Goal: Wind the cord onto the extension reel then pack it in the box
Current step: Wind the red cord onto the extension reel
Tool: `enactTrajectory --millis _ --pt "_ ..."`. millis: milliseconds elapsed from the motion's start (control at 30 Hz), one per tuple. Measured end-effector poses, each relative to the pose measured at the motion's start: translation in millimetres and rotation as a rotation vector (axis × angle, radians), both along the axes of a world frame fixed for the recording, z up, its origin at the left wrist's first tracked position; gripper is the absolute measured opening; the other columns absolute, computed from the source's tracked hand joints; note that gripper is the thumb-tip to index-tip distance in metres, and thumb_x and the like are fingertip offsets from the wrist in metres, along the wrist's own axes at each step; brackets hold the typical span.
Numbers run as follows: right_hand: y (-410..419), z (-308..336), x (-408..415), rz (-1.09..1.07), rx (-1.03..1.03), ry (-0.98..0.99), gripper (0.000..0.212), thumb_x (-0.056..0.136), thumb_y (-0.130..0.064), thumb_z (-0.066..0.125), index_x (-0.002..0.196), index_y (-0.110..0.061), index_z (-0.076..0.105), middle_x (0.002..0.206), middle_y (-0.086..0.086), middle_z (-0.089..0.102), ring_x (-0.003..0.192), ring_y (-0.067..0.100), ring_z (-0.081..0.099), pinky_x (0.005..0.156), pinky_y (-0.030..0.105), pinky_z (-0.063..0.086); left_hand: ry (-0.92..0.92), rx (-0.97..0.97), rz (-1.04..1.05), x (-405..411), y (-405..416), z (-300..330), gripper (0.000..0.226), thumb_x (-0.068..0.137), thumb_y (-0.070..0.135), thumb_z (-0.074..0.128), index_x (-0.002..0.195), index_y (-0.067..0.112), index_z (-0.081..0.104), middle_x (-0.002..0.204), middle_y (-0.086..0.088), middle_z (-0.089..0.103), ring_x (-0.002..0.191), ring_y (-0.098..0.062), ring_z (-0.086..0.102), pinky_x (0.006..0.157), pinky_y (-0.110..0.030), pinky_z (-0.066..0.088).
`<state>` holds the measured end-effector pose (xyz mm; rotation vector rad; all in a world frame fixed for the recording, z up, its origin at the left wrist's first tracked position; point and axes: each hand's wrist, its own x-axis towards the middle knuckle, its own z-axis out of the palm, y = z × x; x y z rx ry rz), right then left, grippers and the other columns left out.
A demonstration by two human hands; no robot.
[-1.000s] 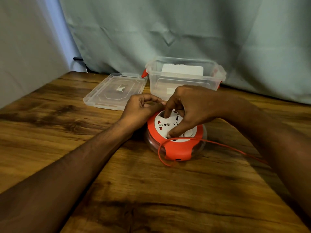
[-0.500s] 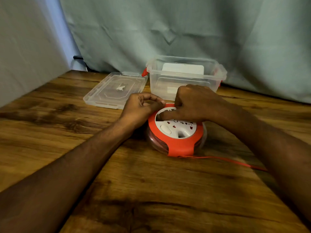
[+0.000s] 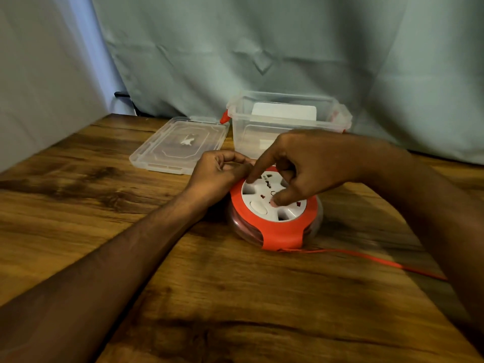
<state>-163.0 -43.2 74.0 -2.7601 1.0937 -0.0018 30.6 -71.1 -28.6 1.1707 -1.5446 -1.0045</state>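
Note:
A round extension reel [image 3: 281, 231] with an orange frame and white socket face lies flat on the wooden table. My right hand [image 3: 311, 163] rests on top, its index finger and thumb pressed into the white face. My left hand [image 3: 217, 174] is curled against the reel's far left rim, steadying it. The orange cord [image 3: 366, 256] leaves the reel's front and trails right across the table under my right forearm. The clear plastic box [image 3: 285, 119] with orange latches stands open just behind the reel.
The box's clear lid [image 3: 178, 145] lies flat to the left of the box. A grey-green curtain [image 3: 262, 48] hangs behind the table. The table's left edge [image 3: 52, 148] runs along a pale wall.
The white socket face has turned under my right hand's fingers. The loose cord loop in front of the reel is gone; the cord now lies straight to the right.

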Motion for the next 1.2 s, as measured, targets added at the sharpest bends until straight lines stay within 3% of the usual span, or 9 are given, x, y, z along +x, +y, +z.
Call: enactTrajectory --millis 100,200,333,433,567,733,900,1033,1200 --pt "0 1 -2 0.005 0.091 0.006 0.053 0.075 -0.04 0.085 0.125 -0.041 0.067 0.059 -0.018 0.061 0.061 -0.002 0.06 0.059 0.018 0.042 0.008 -0.003 -0.011 0 0 0 0.011 0.093 0.014 0.07 0.1 0.015 0.079 0.093 0.001 0.083 0.085 -0.014 0.079 0.076 -0.029 0.064" --pt "0 0 -2 0.02 0.12 0.006 0.048 0.075 -0.043 0.085 0.121 -0.042 0.07 0.06 -0.024 0.058 0.059 0.0 0.058 0.059 0.02 0.039 -0.002 -0.017 0.0 -1 2 1 0.016 0.091 0.021 0.074 0.102 0.012 0.079 0.099 -0.005 0.082 0.094 -0.023 0.078 0.087 -0.041 0.063" --pt "-4 -4 -5 0.018 0.21 -0.038 0.048 0.077 -0.039 0.085 0.122 -0.042 0.069 0.058 -0.012 0.058 0.055 0.006 0.056 0.059 0.022 0.04 -0.001 -0.009 0.004 -2 4 4 0.02 0.091 0.023 0.074 0.106 0.009 0.078 0.1 -0.01 0.081 0.095 -0.028 0.077 0.092 -0.05 0.061" --pt "-4 -6 -4 0.004 0.2 0.024 0.053 0.077 -0.041 0.084 0.126 -0.044 0.066 0.07 -0.031 0.06 0.067 -0.001 0.06 0.065 0.023 0.044 0.007 -0.005 -0.005 -1 4 3 0.02 0.092 0.022 0.074 0.106 0.009 0.078 0.1 -0.012 0.081 0.094 -0.031 0.077 0.089 -0.049 0.061" --pt "-4 -8 -1 -0.03 0.116 0.064 0.054 0.073 -0.049 0.083 0.125 -0.044 0.066 0.074 -0.058 0.043 0.076 -0.023 0.05 0.066 0.019 0.039 0.015 -0.02 -0.014 0 2 1 0.011 0.092 0.02 0.073 0.099 0.015 0.08 0.098 -0.006 0.081 0.092 -0.023 0.078 0.083 -0.037 0.063" --pt "-6 -16 3 -0.107 -0.079 0.09 0.059 0.063 -0.073 0.076 0.114 -0.044 0.067 0.085 -0.028 0.049 0.077 -0.003 0.05 0.059 0.016 0.033 0.029 -0.015 -0.031 0 2 0 0.009 0.093 0.015 0.072 0.098 0.016 0.079 0.09 -0.001 0.082 0.078 -0.011 0.079 0.065 -0.02 0.061" --pt "-9 -28 9 -0.119 -0.227 0.049 0.053 0.059 -0.084 0.067 0.085 -0.038 0.061 0.079 -0.026 0.047 0.072 -0.002 0.048 0.056 0.017 0.03 0.043 -0.018 -0.044 -1 2 1 0.02 0.094 0.013 0.071 0.11 0.002 0.076 0.1 -0.017 0.08 0.09 -0.029 0.079 0.078 -0.033 0.065" --pt "-13 -33 10 -0.161 -0.357 0.02 0.056 0.063 -0.088 0.058 0.06 -0.034 0.045 0.064 -0.019 0.048 0.062 0.003 0.048 0.052 0.021 0.029 0.078 -0.005 -0.05 -2 3 1 0.022 0.091 0.017 0.075 0.108 0.003 0.077 0.096 -0.018 0.08 0.087 -0.027 0.079 0.075 -0.032 0.064" --pt "-14 -36 7 -0.253 -0.44 0.015 0.061 0.068 -0.091 0.05 0.06 -0.031 0.046 0.059 -0.015 0.047 0.055 0.003 0.046 0.049 0.022 0.026 0.044 -0.01 -0.035 -1 1 0 0.018 0.091 0.021 0.075 0.105 0.009 0.078 0.093 -0.01 0.082 0.082 -0.02 0.08 0.07 -0.028 0.063"
